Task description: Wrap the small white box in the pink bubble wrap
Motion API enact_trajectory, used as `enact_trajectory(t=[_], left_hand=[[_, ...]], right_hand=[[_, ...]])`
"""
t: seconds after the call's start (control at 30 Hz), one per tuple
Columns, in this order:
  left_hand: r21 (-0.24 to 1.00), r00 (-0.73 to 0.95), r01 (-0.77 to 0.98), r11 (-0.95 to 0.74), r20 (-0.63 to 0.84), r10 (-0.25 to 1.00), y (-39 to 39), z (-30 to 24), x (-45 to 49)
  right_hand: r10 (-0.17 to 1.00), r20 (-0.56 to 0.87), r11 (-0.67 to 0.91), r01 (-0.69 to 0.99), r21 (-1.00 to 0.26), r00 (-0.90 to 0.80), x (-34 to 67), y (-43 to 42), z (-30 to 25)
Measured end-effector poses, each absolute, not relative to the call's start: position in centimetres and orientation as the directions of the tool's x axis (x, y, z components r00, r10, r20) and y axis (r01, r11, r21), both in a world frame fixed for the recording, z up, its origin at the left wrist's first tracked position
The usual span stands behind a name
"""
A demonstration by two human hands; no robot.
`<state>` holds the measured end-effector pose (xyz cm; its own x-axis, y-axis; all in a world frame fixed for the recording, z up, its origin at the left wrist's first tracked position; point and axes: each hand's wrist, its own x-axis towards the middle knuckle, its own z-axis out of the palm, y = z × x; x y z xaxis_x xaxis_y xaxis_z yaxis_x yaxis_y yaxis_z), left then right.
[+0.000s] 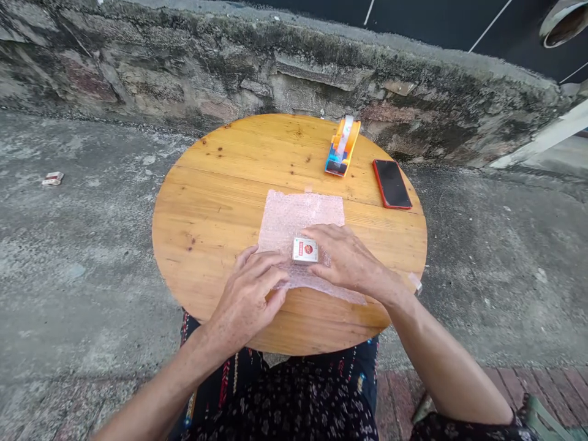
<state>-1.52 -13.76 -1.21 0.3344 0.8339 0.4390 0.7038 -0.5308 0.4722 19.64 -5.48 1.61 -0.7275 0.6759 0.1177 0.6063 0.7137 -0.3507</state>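
A sheet of pinkish, see-through bubble wrap [285, 211] lies flat on the round wooden table. On its near half sits a small white box [305, 250] with red print on top. My right hand [344, 257] straddles the box's right end, fingertips at the far side and thumb at the near side. My left hand [252, 285] rests over the wrap's near left edge with fingers apart, its tips a little left of the box. Its thumb is separate from the index finger.
An orange and blue tape dispenser [342, 147] stands at the table's far side. A red-edged phone [392, 184] lies to its right. A bit of clear tape [416, 282] sticks to the right rim of the wooden table [206, 208]. Behind is a low stone wall [206, 79].
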Motion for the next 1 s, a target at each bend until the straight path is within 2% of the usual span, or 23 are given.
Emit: enact_trajectory(t=[0.27, 1.0], left_hand=[[0.498, 0.343, 0.662, -0.56, 0.463, 0.817, -14.13, -1.13, -1.58], [0.514, 0.341, 0.659, -0.55, 0.448, 0.827, -14.74, -0.86, -1.71]], right_hand=[[0.717, 0.186, 0.692, 0.655, -0.304, -0.671, 19.44, -5.46, 1.27], [0.717, 0.151, 0.69, 0.663, -0.29, -0.681, 19.53, -5.99, 1.1]])
